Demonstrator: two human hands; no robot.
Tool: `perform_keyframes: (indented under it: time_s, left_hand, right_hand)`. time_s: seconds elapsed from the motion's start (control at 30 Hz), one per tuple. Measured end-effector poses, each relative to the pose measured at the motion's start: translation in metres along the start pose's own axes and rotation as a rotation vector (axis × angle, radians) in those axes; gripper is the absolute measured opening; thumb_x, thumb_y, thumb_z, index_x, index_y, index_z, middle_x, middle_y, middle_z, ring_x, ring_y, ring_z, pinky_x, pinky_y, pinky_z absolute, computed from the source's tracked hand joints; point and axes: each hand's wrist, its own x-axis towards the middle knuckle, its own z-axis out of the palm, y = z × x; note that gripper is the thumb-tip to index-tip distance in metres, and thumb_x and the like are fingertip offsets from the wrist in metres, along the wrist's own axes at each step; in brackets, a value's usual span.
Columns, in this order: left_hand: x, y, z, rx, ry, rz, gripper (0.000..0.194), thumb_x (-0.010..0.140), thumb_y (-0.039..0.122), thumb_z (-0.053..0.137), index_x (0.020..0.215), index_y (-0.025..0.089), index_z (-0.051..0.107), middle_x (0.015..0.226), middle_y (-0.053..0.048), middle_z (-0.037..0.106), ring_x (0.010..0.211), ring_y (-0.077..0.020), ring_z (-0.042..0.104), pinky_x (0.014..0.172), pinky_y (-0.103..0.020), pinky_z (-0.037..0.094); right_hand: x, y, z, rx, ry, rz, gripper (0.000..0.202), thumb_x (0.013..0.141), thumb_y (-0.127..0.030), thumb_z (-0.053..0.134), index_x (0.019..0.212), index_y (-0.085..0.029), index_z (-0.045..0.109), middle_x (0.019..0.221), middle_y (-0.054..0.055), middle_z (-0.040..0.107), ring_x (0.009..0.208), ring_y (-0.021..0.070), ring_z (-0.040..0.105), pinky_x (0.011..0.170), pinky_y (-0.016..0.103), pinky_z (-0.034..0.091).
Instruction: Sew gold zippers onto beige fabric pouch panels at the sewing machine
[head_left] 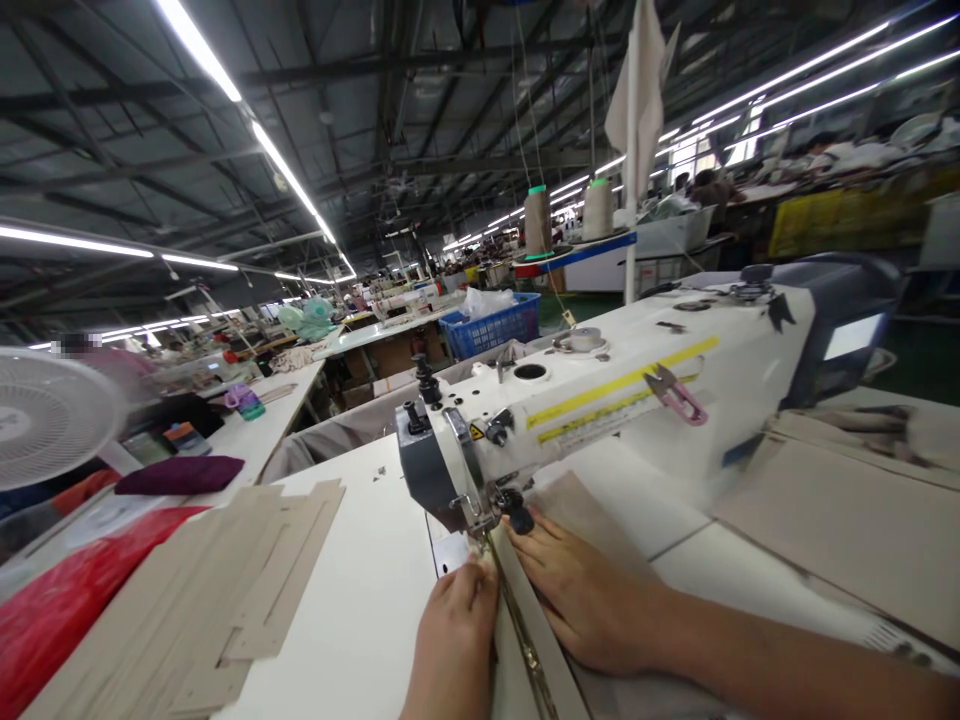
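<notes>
Two hands at beige cloth beneath a sewing machine, lower centre of the frame.
The left hand curls beside the glossy strip, its fingertips too hidden to tell whether they pinch; the right hand lies flat, fingers extended. The cloth looks light and limp, the strip probably stiffer and slippery: best pressed flat alongside it, fingertips clear of the needle area.
</notes>
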Motion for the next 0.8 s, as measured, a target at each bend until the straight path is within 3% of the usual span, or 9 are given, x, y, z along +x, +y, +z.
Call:
perform_keyframes:
  time_s: [0.13,0.27,0.53,0.67,0.8]
  left_hand:
    - [-0.002,0.000,0.000,0.002,0.022,0.054,0.027,0.082,0.003,0.044,0.103,0.011,0.059,0.091,-0.011,0.065,0.078,-0.0199,0.063,0.067,-0.029,0.058]
    - [0.000,-0.001,0.003,-0.015,0.017,0.016,0.026,0.086,0.006,0.043,0.105,0.014,0.059,0.096,-0.011,0.064,0.083,-0.0205,0.062,0.072,-0.032,0.058]
    - [0.004,0.000,0.002,-0.033,-0.048,-0.034,0.026,0.083,0.005,0.044,0.102,0.014,0.060,0.094,-0.010,0.061,0.080,-0.0199,0.060,0.070,-0.033,0.057]
    - [0.006,0.001,-0.002,-0.029,-0.045,-0.024,0.028,0.081,0.004,0.046,0.103,0.015,0.059,0.097,-0.010,0.061,0.083,-0.0206,0.060,0.070,-0.033,0.057]
    - [0.006,0.002,-0.005,-0.064,-0.093,-0.069,0.026,0.077,0.003,0.048,0.097,0.014,0.061,0.094,-0.010,0.062,0.081,-0.0207,0.060,0.070,-0.033,0.056]
  right_hand:
    - [-0.001,0.001,0.001,0.003,-0.002,0.017,0.043,0.089,-0.024,0.042,0.130,-0.014,0.046,0.136,0.015,0.044,0.130,0.0265,0.034,0.111,0.048,0.021]
    - [0.001,0.007,0.005,0.003,0.002,-0.019,0.040,0.089,-0.022,0.040,0.127,-0.013,0.049,0.134,0.015,0.046,0.129,0.0266,0.034,0.110,0.049,0.020]
    - [0.015,0.021,0.005,0.008,0.050,-0.086,0.028,0.090,-0.023,0.041,0.110,-0.015,0.057,0.117,0.014,0.056,0.116,0.0261,0.045,0.105,0.052,0.025]
    - [0.005,0.011,-0.003,0.059,0.123,-0.099,0.024,0.088,-0.023,0.045,0.104,-0.015,0.060,0.105,0.012,0.060,0.103,0.0238,0.053,0.095,0.045,0.039]
    - [-0.020,-0.011,0.001,-0.036,0.191,-0.248,0.026,0.085,-0.034,0.053,0.099,-0.014,0.063,0.100,0.012,0.063,0.096,0.0231,0.056,0.089,0.039,0.046]
